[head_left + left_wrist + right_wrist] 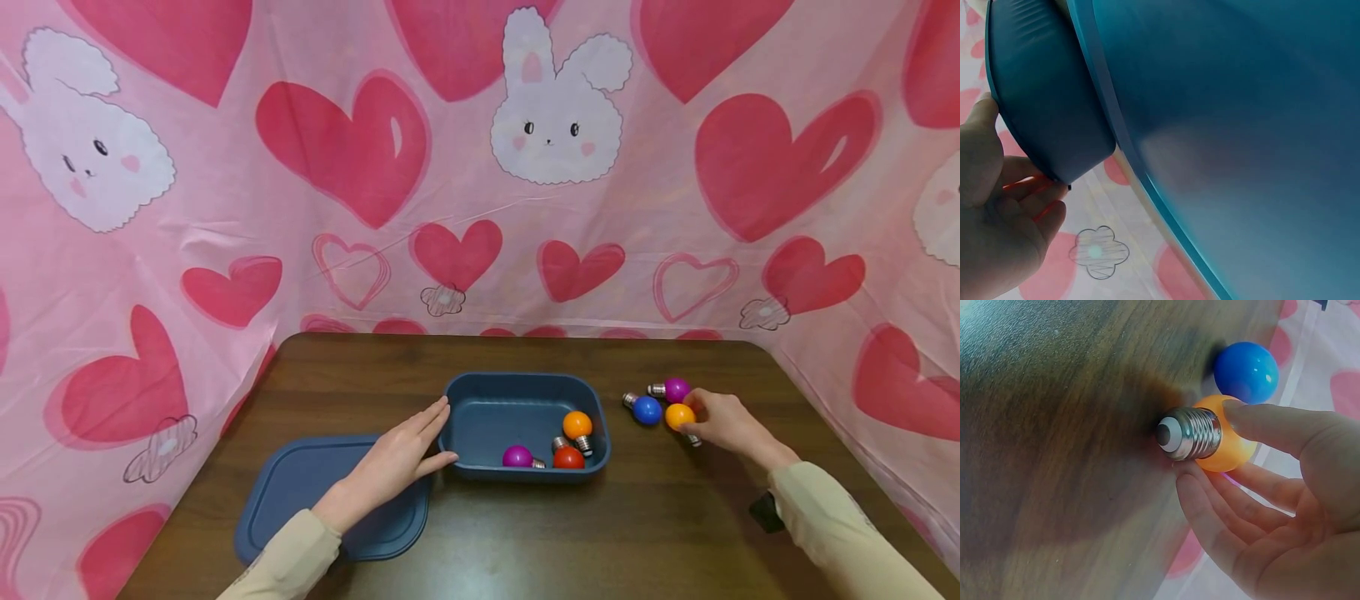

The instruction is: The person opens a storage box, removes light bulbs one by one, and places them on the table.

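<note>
On the worktop (525,542) we saw the blue box (480,421); at its left rim, the left hand (393,467) lay straight-fingered. Rightward, the right hand (726,423) pinched 1 orange bulb (677,416); its round globe, we judged, could slip and knock the blue bulb (647,410).

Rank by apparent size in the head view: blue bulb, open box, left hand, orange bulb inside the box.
1. Open box
2. Left hand
3. Blue bulb and orange bulb inside the box: too alike to rank
</note>
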`<action>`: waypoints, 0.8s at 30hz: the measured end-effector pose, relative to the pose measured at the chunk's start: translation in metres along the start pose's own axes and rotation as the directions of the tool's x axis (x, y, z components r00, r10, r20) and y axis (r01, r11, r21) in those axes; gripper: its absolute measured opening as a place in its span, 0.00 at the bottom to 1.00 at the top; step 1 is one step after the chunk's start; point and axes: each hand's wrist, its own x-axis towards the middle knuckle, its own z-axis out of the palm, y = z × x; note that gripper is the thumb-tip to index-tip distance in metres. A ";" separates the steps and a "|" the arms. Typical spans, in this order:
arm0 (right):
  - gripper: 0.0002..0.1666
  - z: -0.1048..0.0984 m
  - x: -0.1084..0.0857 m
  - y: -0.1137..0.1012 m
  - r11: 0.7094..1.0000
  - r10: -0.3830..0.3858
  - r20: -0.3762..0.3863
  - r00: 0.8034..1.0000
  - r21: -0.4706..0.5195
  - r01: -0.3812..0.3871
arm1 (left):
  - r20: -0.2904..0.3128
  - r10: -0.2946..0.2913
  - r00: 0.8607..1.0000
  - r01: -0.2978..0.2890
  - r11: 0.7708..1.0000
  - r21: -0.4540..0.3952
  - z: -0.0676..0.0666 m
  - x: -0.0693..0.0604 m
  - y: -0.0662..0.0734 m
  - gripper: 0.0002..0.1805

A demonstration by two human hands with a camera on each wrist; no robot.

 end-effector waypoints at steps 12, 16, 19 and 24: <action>0.22 0.002 0.000 0.002 1.000 0.020 0.028 0.999 0.006 -0.020 | 0.005 0.001 1.000 -0.001 1.000 -0.010 0.000 0.000 0.000 0.42; 0.23 0.001 -0.001 0.001 1.000 0.010 0.015 1.000 0.003 -0.010 | 0.007 0.000 1.000 0.000 1.000 -0.015 0.000 0.000 0.000 0.42; 0.21 0.000 -0.002 0.000 1.000 -0.005 -0.007 1.000 -0.003 0.005 | 0.008 -0.002 1.000 0.002 1.000 -0.016 -0.001 0.000 0.000 0.42; 0.21 -0.002 -0.002 0.000 1.000 0.004 0.003 1.000 0.006 -0.004 | 0.004 -0.003 1.000 0.003 1.000 -0.014 -0.001 -0.001 0.000 0.42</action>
